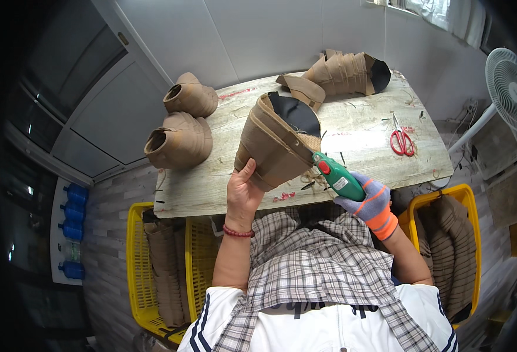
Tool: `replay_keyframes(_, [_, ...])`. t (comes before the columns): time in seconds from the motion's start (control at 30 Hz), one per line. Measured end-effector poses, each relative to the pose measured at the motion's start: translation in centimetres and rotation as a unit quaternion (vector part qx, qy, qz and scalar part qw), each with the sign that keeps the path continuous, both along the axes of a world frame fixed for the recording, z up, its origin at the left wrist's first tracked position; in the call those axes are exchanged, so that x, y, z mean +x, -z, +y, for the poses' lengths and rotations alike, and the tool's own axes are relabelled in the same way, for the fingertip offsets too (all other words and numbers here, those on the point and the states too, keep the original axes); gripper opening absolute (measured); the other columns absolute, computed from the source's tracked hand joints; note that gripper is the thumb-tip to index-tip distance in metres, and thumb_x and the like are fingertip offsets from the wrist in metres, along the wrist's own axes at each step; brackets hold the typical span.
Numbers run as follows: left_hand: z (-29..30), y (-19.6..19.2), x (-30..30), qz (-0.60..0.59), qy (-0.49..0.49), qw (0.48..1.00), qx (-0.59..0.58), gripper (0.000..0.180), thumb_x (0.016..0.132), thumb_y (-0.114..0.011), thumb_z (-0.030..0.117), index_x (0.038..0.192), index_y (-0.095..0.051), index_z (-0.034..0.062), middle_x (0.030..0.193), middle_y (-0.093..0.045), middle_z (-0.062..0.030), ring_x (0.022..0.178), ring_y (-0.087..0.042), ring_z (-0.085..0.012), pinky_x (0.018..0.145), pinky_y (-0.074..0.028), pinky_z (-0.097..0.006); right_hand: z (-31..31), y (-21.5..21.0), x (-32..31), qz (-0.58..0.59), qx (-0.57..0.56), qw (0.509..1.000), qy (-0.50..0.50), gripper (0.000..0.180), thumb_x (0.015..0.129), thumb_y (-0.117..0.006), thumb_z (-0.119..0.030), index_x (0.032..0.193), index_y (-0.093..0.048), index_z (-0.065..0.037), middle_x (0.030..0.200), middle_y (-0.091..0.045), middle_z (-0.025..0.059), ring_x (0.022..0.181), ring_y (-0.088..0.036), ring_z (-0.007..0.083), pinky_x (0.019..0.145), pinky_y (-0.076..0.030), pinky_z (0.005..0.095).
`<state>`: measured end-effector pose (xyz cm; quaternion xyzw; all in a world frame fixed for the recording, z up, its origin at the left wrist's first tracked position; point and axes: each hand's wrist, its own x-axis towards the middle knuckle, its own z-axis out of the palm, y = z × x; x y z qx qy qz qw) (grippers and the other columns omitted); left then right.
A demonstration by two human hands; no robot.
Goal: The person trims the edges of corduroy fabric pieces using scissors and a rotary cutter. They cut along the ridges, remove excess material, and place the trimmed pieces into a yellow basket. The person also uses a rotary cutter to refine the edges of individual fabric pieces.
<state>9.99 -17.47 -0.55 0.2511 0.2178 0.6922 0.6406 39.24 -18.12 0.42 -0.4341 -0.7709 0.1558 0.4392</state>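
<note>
My left hand (245, 190), bare with a red bead bracelet, grips the lower left of a tan shoe upper (275, 154) with black lining, held up over the table. In my right hand (371, 202), gloved in grey and orange, is a green handheld power trimmer (341, 178) with a red button. The trimmer's tip is at the right edge of the upper; whether its blade touches the material cannot be made out. Behind lies a loose tan upper (303, 89) beside a nested stack of uppers (343, 73).
Red-handled scissors (402, 142) lie on the worn wooden table (364, 117) among dark scraps. Tan stacks (180, 139) stand at its left edge. Yellow baskets (132, 252) filled with uppers flank me, one (476, 234) at right. A white fan (512, 91) stands right.
</note>
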Motion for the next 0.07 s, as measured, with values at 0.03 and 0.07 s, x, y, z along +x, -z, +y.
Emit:
replay_keyframes(0.03, [-0.06,0.00,0.16,0.016,-0.008,1.000,0.016,0.046,0.096,-0.054,0.017,0.137,-0.042,0.0011,0.139,-0.047,-0.0153,0.128,-0.046,-0.0314,0.106,-0.038,-0.053,0.06,0.11,-0.17,0.010,-0.005,1.000,0.005,0.057,0.061,-0.087,-0.034,0.108,-0.067,-0.009,0.079,-0.069,0.0139,0.066,-0.067,0.0277,0.061,-0.053,0.0334])
replay_keyframes(0.07, [-0.06,0.01,0.31,0.032,-0.016,0.999,0.032,0.046,0.096,-0.054,0.016,0.138,-0.041,0.0013,0.140,-0.047,-0.0145,0.129,-0.045,-0.0316,0.106,-0.038,-0.054,0.21,0.26,-0.33,0.035,-0.042,0.998,-0.002,0.057,0.062,-0.086,-0.035,0.109,-0.067,-0.009,0.080,-0.069,0.0143,0.069,-0.068,0.0266,0.063,-0.054,0.0331])
